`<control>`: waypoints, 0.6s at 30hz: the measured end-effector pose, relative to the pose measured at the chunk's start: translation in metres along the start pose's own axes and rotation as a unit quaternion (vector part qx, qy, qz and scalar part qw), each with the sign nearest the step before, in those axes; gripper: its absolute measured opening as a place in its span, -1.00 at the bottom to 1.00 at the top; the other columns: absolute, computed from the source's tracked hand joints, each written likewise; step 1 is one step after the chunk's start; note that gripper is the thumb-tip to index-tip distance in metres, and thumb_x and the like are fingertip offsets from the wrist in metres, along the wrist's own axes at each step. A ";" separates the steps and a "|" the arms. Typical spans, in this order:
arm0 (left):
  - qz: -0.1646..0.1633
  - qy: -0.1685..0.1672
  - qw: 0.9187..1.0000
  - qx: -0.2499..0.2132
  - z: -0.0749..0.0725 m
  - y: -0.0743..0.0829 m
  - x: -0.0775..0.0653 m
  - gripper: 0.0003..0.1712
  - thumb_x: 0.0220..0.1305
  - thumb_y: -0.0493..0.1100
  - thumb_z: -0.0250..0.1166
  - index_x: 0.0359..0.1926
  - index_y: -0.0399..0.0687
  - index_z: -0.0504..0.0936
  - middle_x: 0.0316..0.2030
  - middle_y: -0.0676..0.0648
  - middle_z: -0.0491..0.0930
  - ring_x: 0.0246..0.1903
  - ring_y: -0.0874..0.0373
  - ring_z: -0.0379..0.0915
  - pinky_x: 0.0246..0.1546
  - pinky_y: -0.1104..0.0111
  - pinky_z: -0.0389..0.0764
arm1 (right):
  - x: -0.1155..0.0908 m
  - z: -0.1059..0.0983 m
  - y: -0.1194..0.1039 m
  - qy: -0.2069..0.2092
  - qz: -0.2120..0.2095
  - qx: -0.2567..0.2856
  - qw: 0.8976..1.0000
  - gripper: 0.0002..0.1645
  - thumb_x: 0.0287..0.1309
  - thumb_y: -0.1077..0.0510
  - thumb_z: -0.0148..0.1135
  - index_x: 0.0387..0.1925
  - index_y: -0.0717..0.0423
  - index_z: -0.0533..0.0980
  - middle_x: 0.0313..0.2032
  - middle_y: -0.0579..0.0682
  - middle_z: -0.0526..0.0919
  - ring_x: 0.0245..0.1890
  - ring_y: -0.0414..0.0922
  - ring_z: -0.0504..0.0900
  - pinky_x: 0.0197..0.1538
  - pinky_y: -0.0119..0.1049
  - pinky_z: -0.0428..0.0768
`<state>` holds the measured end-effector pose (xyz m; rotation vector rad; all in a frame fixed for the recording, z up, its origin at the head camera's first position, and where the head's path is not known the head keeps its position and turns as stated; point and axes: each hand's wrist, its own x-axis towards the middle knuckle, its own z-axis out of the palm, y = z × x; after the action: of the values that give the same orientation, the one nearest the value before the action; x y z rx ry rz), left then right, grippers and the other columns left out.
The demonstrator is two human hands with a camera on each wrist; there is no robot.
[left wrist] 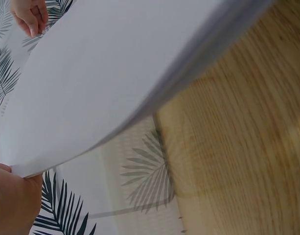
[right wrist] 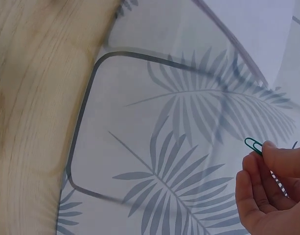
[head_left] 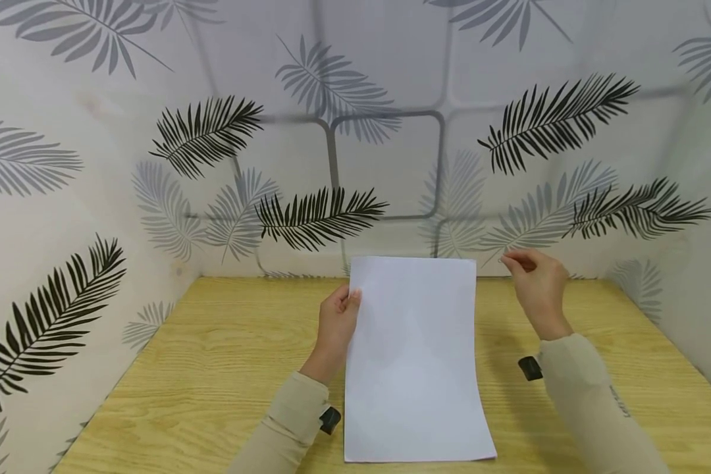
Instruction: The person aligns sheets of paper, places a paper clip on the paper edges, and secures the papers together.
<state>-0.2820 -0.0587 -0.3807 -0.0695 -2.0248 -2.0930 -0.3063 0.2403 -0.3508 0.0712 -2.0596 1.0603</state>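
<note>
A stack of white paper sheets (head_left: pixel 415 355) is held up over the table, its lower end bending outward. My left hand (head_left: pixel 336 322) grips the stack's left edge near the top, thumb on the front face. In the left wrist view the layered edge of the sheets (left wrist: pixel 189 63) shows close to the camera. To the right of the stack, apart from it, my right hand (head_left: pixel 538 286) is raised. Between its thumb and forefinger it pinches a green paper clip (right wrist: pixel 252 144), whose looped end sticks out past the fingertips.
A wood-grain table (head_left: pixel 213 368) lies underneath. White fabric walls with a leaf print (head_left: pixel 326 217) close in the back and both sides. Each wrist bears a small black device, such as the one by the right sleeve (head_left: pixel 530 368).
</note>
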 end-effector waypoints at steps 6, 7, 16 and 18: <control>0.002 -0.001 1.000 0.004 0.001 -0.002 0.001 -0.73 0.42 -0.26 0.10 -0.02 -0.35 0.60 -0.60 0.08 0.39 -0.53 0.28 0.23 -0.54 0.47 0.25 | 0.001 0.001 -0.005 0.011 -0.021 0.015 1.000 -0.87 0.11 0.34 0.34 -0.31 0.40 0.65 -0.36 0.28 0.69 -0.50 -0.64 0.39 -0.38 -0.72 0.34; 0.004 -0.001 1.000 0.006 0.001 -0.002 0.001 -0.73 0.42 -0.25 0.10 -0.02 -0.35 0.60 -0.62 0.08 0.35 -0.55 0.29 0.20 -0.55 0.47 0.23 | 0.001 0.001 -0.005 0.012 -0.021 0.016 1.000 -0.87 0.11 0.34 0.34 -0.31 0.39 0.65 -0.36 0.28 0.69 -0.50 -0.64 0.40 -0.38 -0.72 0.34; 0.020 0.000 1.000 0.012 0.002 0.002 -0.004 -0.78 0.41 -0.29 0.11 -0.17 -0.42 0.59 -0.70 0.11 0.13 -0.65 0.29 0.02 -0.62 0.48 0.10 | 0.001 0.004 -0.010 0.014 -0.031 0.041 0.999 -0.88 0.08 0.35 0.36 -0.34 0.40 0.66 -0.37 0.28 0.70 -0.49 -0.66 0.43 -0.38 -0.71 0.36; 0.021 -0.001 1.000 0.013 0.002 0.003 -0.005 -0.78 0.41 -0.27 0.11 -0.17 -0.41 0.59 -0.70 0.11 0.13 -0.65 0.29 0.02 -0.62 0.47 0.10 | 0.001 0.004 -0.013 0.014 -0.030 0.044 0.998 -0.88 0.08 0.35 0.36 -0.34 0.39 0.66 -0.38 0.28 0.70 -0.49 -0.66 0.44 -0.38 -0.71 0.36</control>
<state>-0.2771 -0.0559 -0.3790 -0.1107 -2.0324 -2.0427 -0.3044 0.2294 -0.3425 0.1620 -1.9736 1.1085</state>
